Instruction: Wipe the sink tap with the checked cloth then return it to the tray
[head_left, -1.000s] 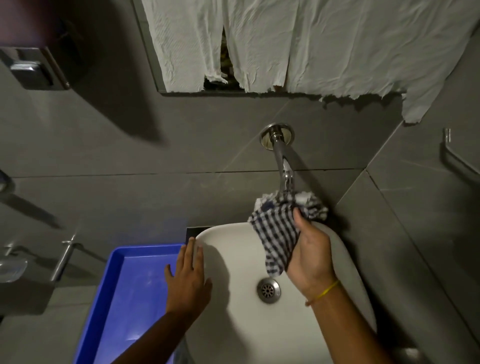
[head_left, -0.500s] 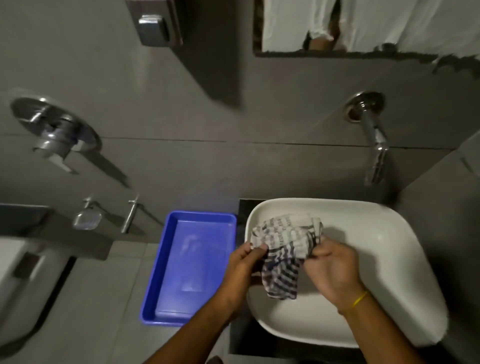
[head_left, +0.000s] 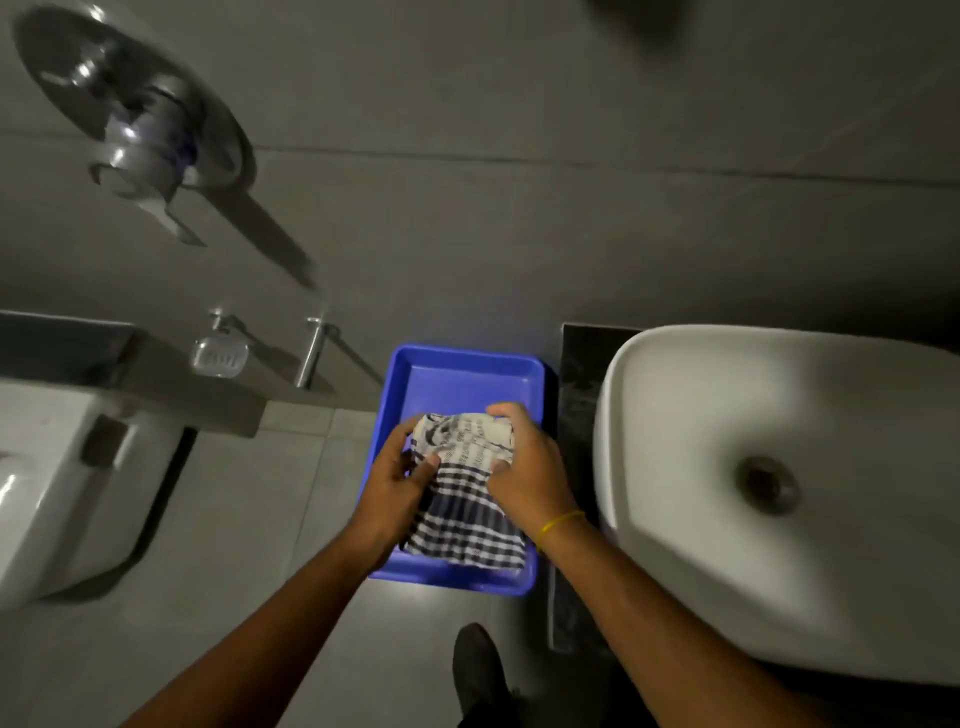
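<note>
The checked cloth (head_left: 467, 499), white with dark blue checks, hangs over the blue tray (head_left: 467, 379) on the floor. Its lower end reaches the tray's near part. My left hand (head_left: 395, 483) grips the cloth's left edge and my right hand (head_left: 524, 467), with a yellow band at the wrist, grips its right edge. The cloth's top is bunched between both hands. The white sink (head_left: 675, 415) is at the right, its drain (head_left: 766, 483) visible. The sink tap is out of view.
A chrome mixer valve (head_left: 140, 130) juts from the grey tiled wall at upper left. A soap dish (head_left: 218, 353) and a chrome bar (head_left: 311, 353) sit lower on the wall. A white toilet (head_left: 62, 493) is at the left. My shoe (head_left: 478, 670) stands below the tray.
The cloth left the tap, both hands took it over the sink, then carried it left and down over the blue tray. The view swung left, and the tap dropped out of sight.
</note>
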